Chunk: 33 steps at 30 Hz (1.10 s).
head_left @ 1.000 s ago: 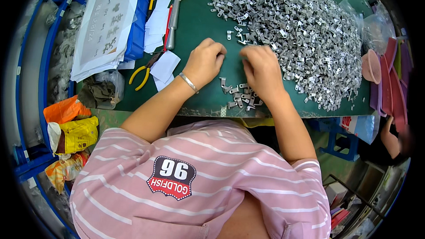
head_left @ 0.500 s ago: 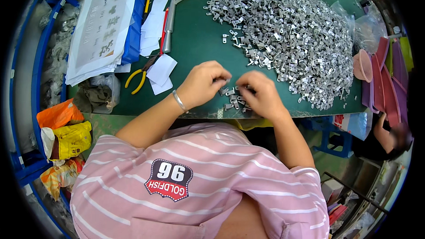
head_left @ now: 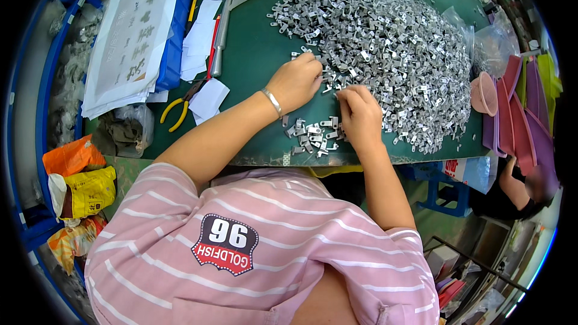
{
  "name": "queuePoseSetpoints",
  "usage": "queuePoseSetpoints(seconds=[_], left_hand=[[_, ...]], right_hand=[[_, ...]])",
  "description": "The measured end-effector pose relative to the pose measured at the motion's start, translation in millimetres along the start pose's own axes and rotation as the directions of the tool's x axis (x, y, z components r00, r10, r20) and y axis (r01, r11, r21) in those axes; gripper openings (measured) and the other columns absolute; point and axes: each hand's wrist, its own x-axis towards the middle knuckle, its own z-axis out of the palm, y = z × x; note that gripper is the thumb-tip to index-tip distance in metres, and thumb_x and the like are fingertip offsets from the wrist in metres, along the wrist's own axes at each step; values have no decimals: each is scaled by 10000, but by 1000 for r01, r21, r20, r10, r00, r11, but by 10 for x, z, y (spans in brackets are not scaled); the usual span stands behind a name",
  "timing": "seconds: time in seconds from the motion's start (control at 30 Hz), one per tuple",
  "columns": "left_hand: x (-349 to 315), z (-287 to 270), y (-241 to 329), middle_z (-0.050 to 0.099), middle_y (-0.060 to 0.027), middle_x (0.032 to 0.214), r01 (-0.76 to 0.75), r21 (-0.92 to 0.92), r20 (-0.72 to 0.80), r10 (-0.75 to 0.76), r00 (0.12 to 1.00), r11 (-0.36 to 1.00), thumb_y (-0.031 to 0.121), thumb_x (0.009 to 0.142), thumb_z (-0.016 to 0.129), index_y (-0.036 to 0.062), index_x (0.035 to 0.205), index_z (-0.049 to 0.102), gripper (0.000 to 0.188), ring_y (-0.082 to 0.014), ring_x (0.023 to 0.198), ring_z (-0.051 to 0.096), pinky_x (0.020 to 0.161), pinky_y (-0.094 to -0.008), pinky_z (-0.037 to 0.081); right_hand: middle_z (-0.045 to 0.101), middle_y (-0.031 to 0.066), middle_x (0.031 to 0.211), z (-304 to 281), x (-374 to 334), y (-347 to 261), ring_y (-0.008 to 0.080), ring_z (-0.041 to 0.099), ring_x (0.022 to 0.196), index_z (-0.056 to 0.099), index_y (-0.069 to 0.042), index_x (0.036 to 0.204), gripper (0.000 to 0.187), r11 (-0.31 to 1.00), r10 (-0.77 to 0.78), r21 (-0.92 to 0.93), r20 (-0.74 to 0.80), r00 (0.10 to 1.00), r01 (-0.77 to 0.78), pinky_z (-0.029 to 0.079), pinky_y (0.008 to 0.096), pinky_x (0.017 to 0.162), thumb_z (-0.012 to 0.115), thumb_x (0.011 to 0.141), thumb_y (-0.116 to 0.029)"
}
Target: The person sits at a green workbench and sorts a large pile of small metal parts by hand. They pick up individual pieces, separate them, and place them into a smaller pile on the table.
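A large heap of small bent metal brackets (head_left: 397, 54) covers the right side of the green table (head_left: 253, 48). At the heap's near left edge is my left hand (head_left: 298, 81), wearing a silver bangle, its fingers curled together among loose brackets. Just to the right, my right hand (head_left: 362, 117) bends its fingers down at the same edge, thumb close to the forefinger. Whatever either hand grips is hidden. A smaller group of brackets (head_left: 314, 137) lies near the table's front edge, between my forearms.
Yellow-handled pliers (head_left: 176, 114), white paper slips (head_left: 208, 99) and a metal rod-like tool (head_left: 221, 42) lie left. Beyond them stands a blue bin (head_left: 174, 54) with printed sheets (head_left: 129, 39). A pink cup (head_left: 483, 93) is at right, near another person's arm (head_left: 515, 183).
Both hands have moved away from the small near group to the heap's edge, the left one farther forward. The near group is now more exposed. The whole view has shifted slightly.
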Motion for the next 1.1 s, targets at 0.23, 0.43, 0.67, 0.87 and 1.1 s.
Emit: queuePoseSetpoints(seconds=[0.23, 0.43, 0.67, 0.87, 1.1], left_hand=[[-190, -244, 118, 722, -71, 890, 532, -393, 239, -476, 847, 750, 57, 880, 712, -6, 992, 689, 131, -81, 722, 650, 657, -232, 533], [-189, -406, 175, 713, -78, 875, 682, -713, 483, -592, 645, 162, 46, 904, 696, -40, 1063, 679, 181, -103, 723, 652, 657, -221, 525], [-291, -555, 208, 723, -82, 875, 769, -429, 620, -464, 632, 474, 26, 896, 678, -10, 1032, 712, 144, -114, 715, 660, 670, -253, 536], [-188, -439, 202, 619, -129, 940, 67, -75, 72, -62, 995, 995, 10, 817, 708, 35, 1019, 710, 204, -289, 802, 648, 718, -348, 529], [-12, -191, 5, 657, -152, 897, 296, -140, 211, -264, 941, 945, 84, 849, 713, 30, 1005, 697, 166, -342, 789, 665, 731, -390, 549]], right_hand=[[682, 114, 864, -96, 0, -107, 316, 652, 771, 683, -31, 909, 132, 972, -50, 227, -24, 998, 54, 517, 403, 706, 714, 786, 6], [673, 68, 904, 191, 270, 17, 276, 606, 828, 670, -80, 909, 137, 999, 2, -51, -2, 1000, -2, 446, 410, 751, 718, 783, -52], [681, 74, 905, 5, 141, -154, 233, 660, 840, 684, -63, 914, 118, 979, 94, 186, -64, 994, -81, 490, 352, 779, 711, 804, -29], [701, 113, 914, -229, -61, -284, 268, 682, 788, 705, -9, 887, 83, 897, -2, 427, 263, 965, -114, 545, 336, 718, 729, 808, -16], [680, 72, 958, 95, 106, -76, 281, 635, 918, 690, -61, 945, 237, 998, -66, -21, 52, 996, 67, 493, 393, 777, 657, 738, 49]])
